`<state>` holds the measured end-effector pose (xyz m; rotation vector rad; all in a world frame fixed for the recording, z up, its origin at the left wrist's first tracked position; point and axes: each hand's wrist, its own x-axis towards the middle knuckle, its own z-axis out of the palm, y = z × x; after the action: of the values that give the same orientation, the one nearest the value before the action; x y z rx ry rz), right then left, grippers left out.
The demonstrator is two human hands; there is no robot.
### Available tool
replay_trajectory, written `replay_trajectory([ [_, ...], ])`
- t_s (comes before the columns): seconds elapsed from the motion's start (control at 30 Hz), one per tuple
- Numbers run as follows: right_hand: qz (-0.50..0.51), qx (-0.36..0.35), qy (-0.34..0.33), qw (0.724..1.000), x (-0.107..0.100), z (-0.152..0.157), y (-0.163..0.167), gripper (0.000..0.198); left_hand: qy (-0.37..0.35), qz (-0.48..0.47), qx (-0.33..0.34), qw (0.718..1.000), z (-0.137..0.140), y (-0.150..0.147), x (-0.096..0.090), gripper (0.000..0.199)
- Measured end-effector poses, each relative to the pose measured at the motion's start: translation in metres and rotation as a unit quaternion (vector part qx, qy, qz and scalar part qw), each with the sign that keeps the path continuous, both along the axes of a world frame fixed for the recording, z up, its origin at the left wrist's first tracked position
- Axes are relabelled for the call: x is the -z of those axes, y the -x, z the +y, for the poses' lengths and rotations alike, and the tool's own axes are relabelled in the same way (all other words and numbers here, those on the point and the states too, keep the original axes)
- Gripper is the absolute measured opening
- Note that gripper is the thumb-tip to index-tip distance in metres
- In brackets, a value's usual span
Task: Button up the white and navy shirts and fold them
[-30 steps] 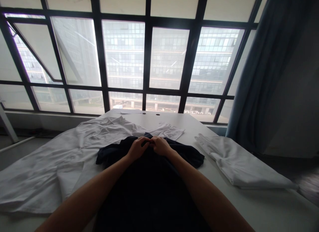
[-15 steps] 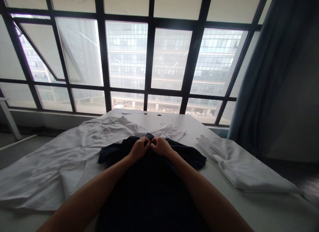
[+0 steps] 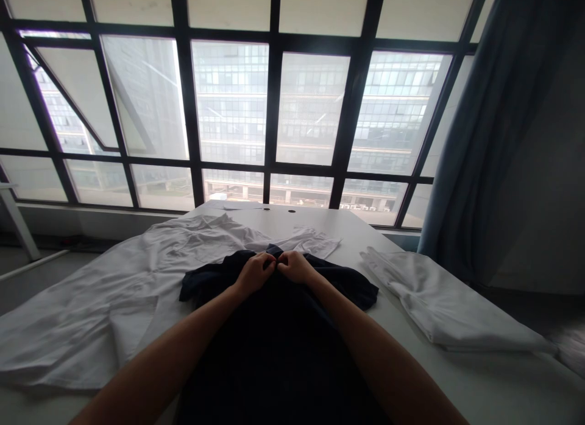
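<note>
Dark-framed windows (image 3: 273,108) span the background, with one hinged pane (image 3: 77,87) at the far left tilted open; a blue curtain (image 3: 466,169) hangs at the right. Before them stands a white table (image 3: 320,216) with two round dark holes near its far edge. On it, directly in front of the person, lies a dark navy garment (image 3: 283,340), short sleeves spread to either side, its lower body in deep shadow. Left hand (image 3: 255,271): fingers curled, thumb and fingertips nearly together, pinching the garment at its upper middle. Right hand (image 3: 295,267): likewise curled, pinching the cloth just beside the left; detail between the fingertips is too small to make out. Crumpled white garments (image 3: 137,273) cover the table's left side, reaching behind the navy one. Folded white cloth (image 3: 448,303) lies to the right, apart from both hands.
</note>
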<state>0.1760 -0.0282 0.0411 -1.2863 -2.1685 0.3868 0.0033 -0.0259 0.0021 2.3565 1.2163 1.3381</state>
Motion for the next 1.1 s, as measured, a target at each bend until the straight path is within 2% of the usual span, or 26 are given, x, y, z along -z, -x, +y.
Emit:
replay_trajectory([
  [0.17,-0.039,0.002,-0.04,0.998,0.002,-0.002,0.001,0.019,-0.005,0.075,-0.038,0.996,-0.005,0.0,-0.002,0.014],
  [0.3,-0.046,-0.015,-0.055,0.997,0.004,-0.001,0.0,0.02,-0.005,0.084,-0.045,0.995,-0.005,0.0,-0.003,0.013],
  [0.4,-0.012,-0.037,-0.054,0.998,0.004,0.001,-0.003,0.022,0.011,0.042,-0.044,0.998,-0.002,0.0,-0.003,0.013],
  [0.5,0.035,-0.03,-0.025,0.999,0.003,0.002,-0.005,0.022,0.057,-0.024,-0.002,0.998,0.004,0.0,-0.004,0.016],
  [0.6,0.069,-0.018,-0.007,0.997,-0.001,0.001,-0.007,0.022,0.109,-0.091,0.044,0.989,0.009,0.0,-0.004,0.017],
  [0.77,0.085,-0.019,-0.005,0.996,-0.007,-0.002,-0.007,0.021,0.161,-0.166,0.076,0.97,0.011,0.0,-0.003,0.021],
  [1.1,0.077,-0.003,0.018,0.997,-0.006,0.004,-0.014,0.022,0.104,-0.083,0.051,0.99,0.001,0.0,-0.015,0.024],
])
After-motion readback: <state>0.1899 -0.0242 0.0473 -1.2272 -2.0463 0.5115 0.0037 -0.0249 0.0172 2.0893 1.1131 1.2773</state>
